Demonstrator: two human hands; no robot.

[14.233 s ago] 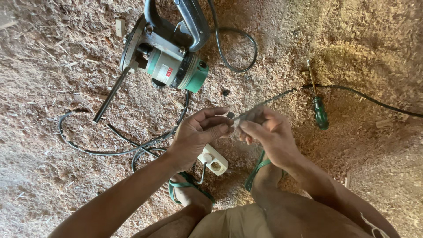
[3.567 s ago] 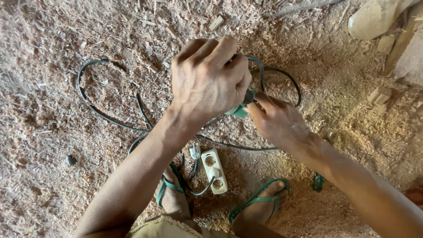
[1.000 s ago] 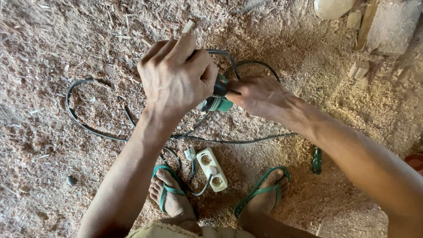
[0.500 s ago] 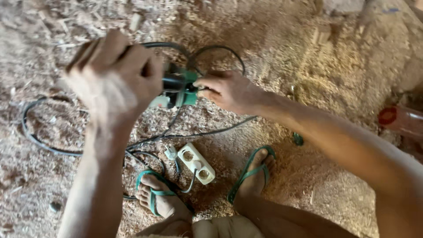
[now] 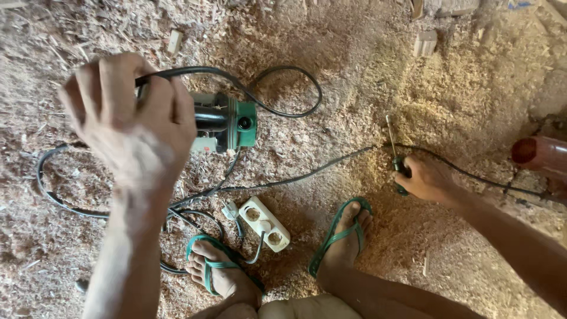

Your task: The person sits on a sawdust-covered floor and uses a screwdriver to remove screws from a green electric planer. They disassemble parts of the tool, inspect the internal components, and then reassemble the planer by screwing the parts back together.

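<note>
One label noted: a small pale rectangular sticker with a red patch (image 5: 204,143) on the green power tool's body (image 5: 227,123), just right of the left hand (image 5: 133,121). No packages, signs or screens.

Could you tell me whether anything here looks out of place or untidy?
Yes. The white socket strip lies straight in the sawdust between the sandalled feet, and black cable loops tangled around it. The left hand holds a green power tool off the ground; the right hand grips a screwdriver lying in the shavings.
</note>
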